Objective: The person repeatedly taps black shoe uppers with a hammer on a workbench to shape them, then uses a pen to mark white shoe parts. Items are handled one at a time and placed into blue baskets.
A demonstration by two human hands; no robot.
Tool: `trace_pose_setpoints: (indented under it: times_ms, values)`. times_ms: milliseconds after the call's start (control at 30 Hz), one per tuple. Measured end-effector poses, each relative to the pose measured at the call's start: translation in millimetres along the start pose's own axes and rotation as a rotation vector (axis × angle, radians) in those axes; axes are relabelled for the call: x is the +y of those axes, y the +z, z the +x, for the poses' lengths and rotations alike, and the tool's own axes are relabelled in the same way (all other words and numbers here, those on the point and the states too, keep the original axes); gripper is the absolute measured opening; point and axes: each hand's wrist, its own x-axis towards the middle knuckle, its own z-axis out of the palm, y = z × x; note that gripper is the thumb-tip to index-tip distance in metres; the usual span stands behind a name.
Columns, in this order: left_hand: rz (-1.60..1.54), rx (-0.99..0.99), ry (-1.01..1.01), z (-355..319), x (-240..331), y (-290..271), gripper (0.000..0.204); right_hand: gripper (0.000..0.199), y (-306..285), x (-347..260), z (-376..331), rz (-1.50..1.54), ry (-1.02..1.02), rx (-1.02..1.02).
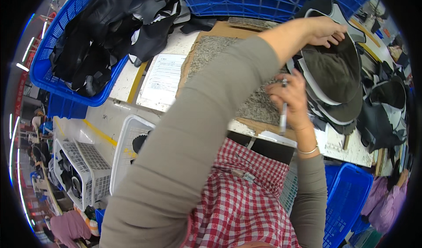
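Note:
My left arm reaches across to the far right, where my left hand [326, 32] lies over the upper edge of a stack of curved dark pieces with pale edges, which look like shoe uppers [332, 74]. Its fingers are loosely bent and apart, the tips at the top piece. I cannot make out anything held in them. Nearer to me, my right hand [290, 96] is closed around a slim silver-white pen [283, 118], tilted nearly upright above the table. Below both hands lies a speckled grey board [211, 57] on brown cardboard, partly hidden by my left arm.
A blue basket [41, 74] heaped with black pieces stands at the far left, beside a printed sheet [163, 79]. Another blue crate [272, 2] borders the back. More black pieces [384, 112] lie at right. White baskets [99, 173] stand lower left, a blue bin [349, 199] lower right. Other people sit nearby.

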Motion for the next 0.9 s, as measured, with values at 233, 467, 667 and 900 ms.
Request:
trace_pose_setpoints:
  times_ms: [233,467,667,900]
  values:
    - [1.403,0.362,0.174,-199,75,-226,0.025,0.016,-10,49,-26,-0.141,0.092,-0.040]
    - [1.932,0.660,-0.654,-413,39,-296,0.044,0.015,1,59,-32,-0.127,0.167,-0.007]
    - [1.240,1.176,-0.180,-429,106,-221,0.043,0.023,11,21,-18,-0.020,0.203,0.034]
    - [-0.109,0.585,-0.010,-365,85,-164,0.026,0.028,62,-34,-12,0.459,0.548,0.112]
